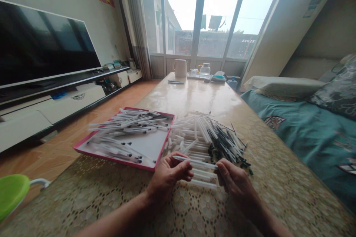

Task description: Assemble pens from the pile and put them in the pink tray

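A white pen [204, 163] lies level between my two hands, over the near part of the table. My left hand [169, 172] has its thumb and fingers closed around the pen's left end. My right hand [235, 177] pinches the other end, and its fingers hide that tip. Beneath the pen, several white pen barrels [204, 184] lie side by side on the tabletop. Beyond my hands is a heap of white plastic tubes [185, 127]. Dark pen refills [222, 137] are piled to its right, with small black pieces [246, 163] at their near end.
Left of my hands, a pink-rimmed tray [155, 166] holds many dark-ended white pens [130, 122], some overhanging its left edge. On the table's [200, 98] far end stand a pitcher [180, 68] and a glass jug [205, 69]. A green stool [12, 194] is at lower left, a couch [294, 126] at right.
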Available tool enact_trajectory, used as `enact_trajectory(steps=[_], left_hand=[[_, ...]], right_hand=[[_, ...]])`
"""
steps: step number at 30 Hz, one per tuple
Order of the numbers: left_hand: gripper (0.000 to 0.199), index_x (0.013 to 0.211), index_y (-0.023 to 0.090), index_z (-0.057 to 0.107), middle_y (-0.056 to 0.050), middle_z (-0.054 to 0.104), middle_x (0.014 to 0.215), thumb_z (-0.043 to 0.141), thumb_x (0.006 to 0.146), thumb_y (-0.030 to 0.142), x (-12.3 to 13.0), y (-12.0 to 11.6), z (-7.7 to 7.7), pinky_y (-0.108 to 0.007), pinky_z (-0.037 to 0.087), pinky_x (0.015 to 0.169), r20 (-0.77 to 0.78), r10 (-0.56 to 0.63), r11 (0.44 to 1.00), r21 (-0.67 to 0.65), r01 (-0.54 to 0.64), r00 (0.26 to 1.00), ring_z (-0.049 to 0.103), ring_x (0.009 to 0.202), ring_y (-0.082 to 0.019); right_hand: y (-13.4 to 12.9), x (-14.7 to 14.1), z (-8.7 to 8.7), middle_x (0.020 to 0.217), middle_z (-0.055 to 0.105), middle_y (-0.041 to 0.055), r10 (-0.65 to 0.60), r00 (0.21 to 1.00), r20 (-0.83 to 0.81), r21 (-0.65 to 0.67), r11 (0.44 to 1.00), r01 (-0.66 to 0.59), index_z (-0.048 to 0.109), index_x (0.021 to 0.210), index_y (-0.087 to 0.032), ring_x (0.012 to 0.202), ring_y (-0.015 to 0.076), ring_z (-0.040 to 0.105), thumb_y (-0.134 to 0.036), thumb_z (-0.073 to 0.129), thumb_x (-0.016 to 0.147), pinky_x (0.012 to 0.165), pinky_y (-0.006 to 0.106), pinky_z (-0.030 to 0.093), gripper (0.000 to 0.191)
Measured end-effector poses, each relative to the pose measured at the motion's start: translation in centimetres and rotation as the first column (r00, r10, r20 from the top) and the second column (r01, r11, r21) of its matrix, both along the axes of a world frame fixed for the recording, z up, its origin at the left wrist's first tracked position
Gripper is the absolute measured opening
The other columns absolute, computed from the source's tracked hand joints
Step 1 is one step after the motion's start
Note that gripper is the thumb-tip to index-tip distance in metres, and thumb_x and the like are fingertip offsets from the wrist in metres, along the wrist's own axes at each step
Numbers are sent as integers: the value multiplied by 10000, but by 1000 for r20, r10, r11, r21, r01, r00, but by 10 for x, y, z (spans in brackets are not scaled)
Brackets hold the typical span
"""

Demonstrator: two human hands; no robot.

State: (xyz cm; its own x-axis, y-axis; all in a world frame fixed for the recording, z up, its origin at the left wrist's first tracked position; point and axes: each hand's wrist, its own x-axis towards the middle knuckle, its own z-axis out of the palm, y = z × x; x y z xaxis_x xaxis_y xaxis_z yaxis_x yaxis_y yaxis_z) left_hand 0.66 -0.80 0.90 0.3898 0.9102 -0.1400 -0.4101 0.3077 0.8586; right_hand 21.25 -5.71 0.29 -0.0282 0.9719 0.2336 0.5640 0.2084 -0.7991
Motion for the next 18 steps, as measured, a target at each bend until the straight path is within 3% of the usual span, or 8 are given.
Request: enact_trajectory(steps=[7,10,18], left_hand=[[233,829,125,631,-4,670,641,776,682,233,-3,0,-2,-183,480,510,38,4,1000,-26,-3,999,621,543,-100],[228,792,129,622,-6,677,638,781,675,241,-3,1,-4,-183,482,516,64,10,999,-38,-8,998,627,547,-103],[294,741,114,608,-43,700,669,817,621,283,0,0,-2,-194,525,544,9,46,988,-146,-44,999,655,563,-119]], right_hand=[[2,-4,-10,491,436,-49,21,1000,-18,-15,1000,-21,486,677,-198,449,111,429,-518,314,937,454,206,321,446],[3,-6,-12,506,433,-45,-18,1000,-1,45,999,18,476,636,-196,466,108,425,-534,320,928,463,205,322,473],[1,-7,-11,510,493,-35,-36,998,-60,59,997,40,523,691,-194,459,113,470,-465,410,921,472,211,368,373]])
